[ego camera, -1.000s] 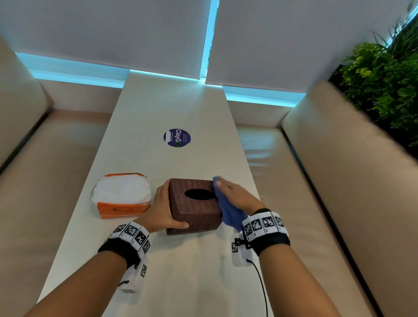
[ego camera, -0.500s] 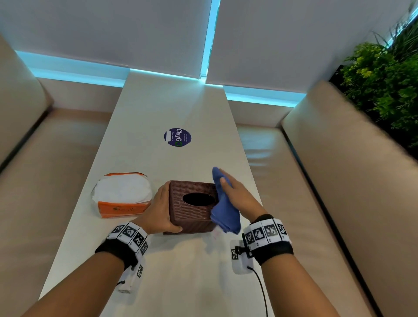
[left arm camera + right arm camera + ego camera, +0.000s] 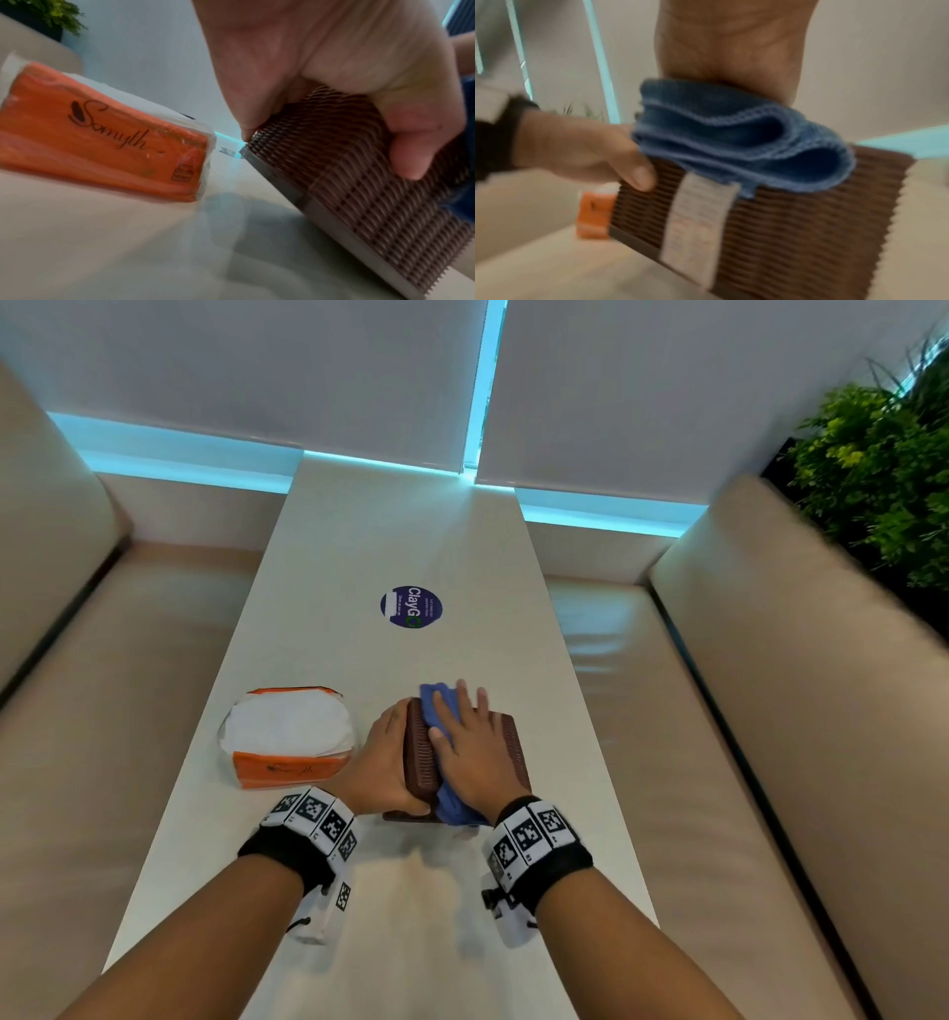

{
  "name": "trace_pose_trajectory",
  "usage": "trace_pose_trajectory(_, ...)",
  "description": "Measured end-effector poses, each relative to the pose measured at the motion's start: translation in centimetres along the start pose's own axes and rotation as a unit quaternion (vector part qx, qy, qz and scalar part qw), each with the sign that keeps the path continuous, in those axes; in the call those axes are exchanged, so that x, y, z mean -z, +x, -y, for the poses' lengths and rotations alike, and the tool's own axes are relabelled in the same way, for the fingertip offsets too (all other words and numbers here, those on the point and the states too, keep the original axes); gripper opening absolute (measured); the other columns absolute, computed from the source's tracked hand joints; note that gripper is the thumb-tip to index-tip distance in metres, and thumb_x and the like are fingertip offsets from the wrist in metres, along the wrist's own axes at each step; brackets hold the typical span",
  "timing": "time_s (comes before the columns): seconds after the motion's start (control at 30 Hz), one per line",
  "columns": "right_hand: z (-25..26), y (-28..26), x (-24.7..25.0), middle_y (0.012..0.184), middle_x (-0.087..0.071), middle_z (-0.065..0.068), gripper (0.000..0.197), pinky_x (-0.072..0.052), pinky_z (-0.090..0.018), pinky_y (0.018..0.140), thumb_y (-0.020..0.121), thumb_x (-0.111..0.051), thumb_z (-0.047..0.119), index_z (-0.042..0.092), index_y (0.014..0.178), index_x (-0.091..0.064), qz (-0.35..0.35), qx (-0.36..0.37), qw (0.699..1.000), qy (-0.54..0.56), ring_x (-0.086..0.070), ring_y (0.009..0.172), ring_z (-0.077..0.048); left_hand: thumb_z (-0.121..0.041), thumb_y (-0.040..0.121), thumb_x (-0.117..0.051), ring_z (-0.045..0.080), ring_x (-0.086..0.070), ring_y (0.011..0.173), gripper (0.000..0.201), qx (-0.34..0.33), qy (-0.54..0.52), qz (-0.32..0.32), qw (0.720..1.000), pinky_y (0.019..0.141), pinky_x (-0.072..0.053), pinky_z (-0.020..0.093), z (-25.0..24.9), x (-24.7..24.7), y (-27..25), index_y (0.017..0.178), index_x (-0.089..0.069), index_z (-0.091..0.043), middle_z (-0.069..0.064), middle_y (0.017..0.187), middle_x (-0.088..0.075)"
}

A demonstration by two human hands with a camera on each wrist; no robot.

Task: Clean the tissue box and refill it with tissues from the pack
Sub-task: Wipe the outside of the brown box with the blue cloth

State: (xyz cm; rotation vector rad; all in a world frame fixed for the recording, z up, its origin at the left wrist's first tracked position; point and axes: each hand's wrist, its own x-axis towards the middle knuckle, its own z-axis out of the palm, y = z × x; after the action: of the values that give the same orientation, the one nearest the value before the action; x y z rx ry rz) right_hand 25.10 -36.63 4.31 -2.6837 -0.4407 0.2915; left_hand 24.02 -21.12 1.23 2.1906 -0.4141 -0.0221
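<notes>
A long pale desk (image 3: 390, 531) runs between two beige benches toward drawn blinds, and I am working at its near end. My left hand (image 3: 382, 765) clamps the brown woven tissue box (image 3: 506, 742) by its left side, thumb curled over the near face and fingers wrapped behind, and the box sits tipped up on one edge, not flat. My right hand (image 3: 472, 752) lies flat with straight fingers, pressing a folded blue cloth (image 3: 436, 711) onto the top of the box. The box looks rigid and light, and its ribbed weave should give good friction, so I judge a side grip like this one holds well. The cloth is soft and bunches. The orange tissue pack (image 3: 290, 739) lies just left of the box, untouched; it looks squashy, best taken across its wide faces.
</notes>
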Motion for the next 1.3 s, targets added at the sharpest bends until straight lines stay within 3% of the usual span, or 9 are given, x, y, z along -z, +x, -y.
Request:
trace_pose_trajectory(0.13, -3.8, 0.3, 0.5, 0.160, 0.009, -0.010, 0.054, 0.001, -0.049, 0.120, 0.103, -0.021, 0.030, 0.017, 0.152, -0.004, -0.015, -0.210, 0.977, 0.013, 0.011, 0.147, -0.031, -0.050, 0.038, -0.076, 0.015, -0.033, 0.127, 0.126, 0.036, 0.001, 0.020, 0.999, 0.110, -0.030, 0.033, 0.3, 0.0, -0.3, 0.144, -0.018, -0.014, -0.005, 0.133, -0.028)
trace_pose_trajectory(0.2, -4.3, 0.6, 0.8, 0.160, 0.007, -0.013, 0.054, -0.003, -0.047, 0.120, 0.104, -0.022, 0.029, 0.013, 0.152, -0.005, -0.007, -0.239, 0.969, 0.063, 0.008, 0.147, -0.033, -0.052, 0.037, -0.073, 0.014, -0.028, 0.127, 0.129, 0.041, 0.006, 0.025, 0.999, 0.110, -0.027, 0.031, -0.1, 0.0, 0.1, 0.145, -0.015, -0.013, -0.003, 0.135, -0.026)
trace_pose_trajectory(0.47, -1.0, -1.1, 0.3, 0.156, -0.018, 0.006, 0.045, -0.003, -0.022, 0.118, 0.103, -0.033, 0.020, 0.015, 0.148, -0.028, -0.024, 0.103, 0.978, 0.182, -0.006, 0.145, -0.007, -0.050, 0.032, -0.067, 0.014, -0.034, 0.117, 0.122, 0.024, -0.017, 0.027, 0.999, 0.107, -0.032, 0.034, -1.5, 0.6, 1.3, 0.140, -0.029, -0.006, -0.003, 0.124, -0.033)
trace_pose_trajectory(0.57, -1.9, -3.1, -0.8, 0.150, -0.029, 0.005, 0.050, -0.005, -0.021, 0.120, 0.100, -0.030, 0.036, 0.010, 0.142, -0.039, -0.065, 0.202, 0.966, 0.150, -0.013, 0.144, -0.008, -0.052, 0.030, -0.068, 0.019, -0.029, 0.131, 0.137, 0.059, -0.015, 0.076, 0.995, 0.114, -0.027, 0.035, -1.1, 1.3, 1.1, 0.147, -0.015, -0.006, 0.006, 0.140, -0.029)
trace_pose_trajectory(0.73, -4.5, -4.4, -2.2, 0.145, -0.041, 0.000, 0.051, -0.010, -0.017, 0.120, 0.101, -0.025, 0.036, 0.006, 0.135, -0.049, -0.127, 0.208, 0.961, 0.127, -0.016, 0.142, 0.006, -0.050, 0.031, -0.072, 0.020, -0.035, 0.129, 0.138, 0.071, -0.020, 0.074, 0.995, 0.110, -0.030, 0.030, -0.1, 1.2, 0.9, 0.148, -0.013, -0.009, 0.003, 0.137, -0.032)
trace_pose_trajectory(0.83, -2.3, -3.9, -2.4, 0.143, -0.040, 0.004, 0.046, -0.017, -0.023, 0.118, 0.097, -0.031, 0.025, 0.006, 0.133, -0.052, -0.146, 0.148, 0.962, 0.176, -0.027, 0.138, -0.003, -0.051, 0.030, -0.071, 0.015, -0.034, 0.123, 0.138, 0.070, -0.017, 0.068, 0.995, 0.107, -0.031, 0.030, -0.3, 1.2, 1.1, 0.147, -0.014, -0.008, -0.001, 0.131, -0.032)
trace_pose_trajectory(1.0, -3.9, -4.4, -3.7, 0.145, -0.041, -0.009, 0.048, -0.002, -0.023, 0.121, 0.089, -0.036, 0.001, 0.003, 0.136, -0.045, -0.143, 0.215, 0.960, 0.108, -0.022, 0.141, -0.016, -0.050, 0.031, -0.075, 0.017, -0.038, 0.121, 0.133, 0.065, -0.013, 0.074, 0.995, 0.106, -0.035, 0.034, 0.0, 1.5, 1.1, 0.145, -0.019, -0.009, -0.002, 0.128, -0.035)
trace_pose_trajectory(1.13, -8.6, -5.4, -4.1, 0.147, -0.037, -0.009, 0.061, -0.003, -0.019, 0.121, 0.081, -0.032, -0.006, 0.005, 0.140, -0.039, -0.135, 0.120, 0.979, 0.090, -0.012, 0.145, -0.005, -0.047, 0.033, -0.081, 0.022, -0.038, 0.128, 0.134, 0.078, -0.020, 0.074, 0.994, 0.112, -0.033, 0.044, 0.7, 1.4, 1.1, 0.146, -0.018, -0.012, 0.006, 0.136, -0.036)
trace_pose_trajectory(1.3, -11.6, -6.6, -2.6, 0.143, -0.049, -0.005, 0.045, -0.030, -0.018, 0.108, 0.098, -0.038, 0.002, 0.018, 0.139, -0.045, -0.066, -0.141, 0.951, 0.267, -0.045, 0.134, -0.020, -0.045, 0.033, -0.083, 0.021, -0.035, 0.129, 0.134, 0.085, -0.030, 0.080, 0.993, 0.113, -0.031, 0.044, 0.8, 1.4, 1.3, 0.146, -0.016, -0.018, 0.003, 0.137, -0.035)
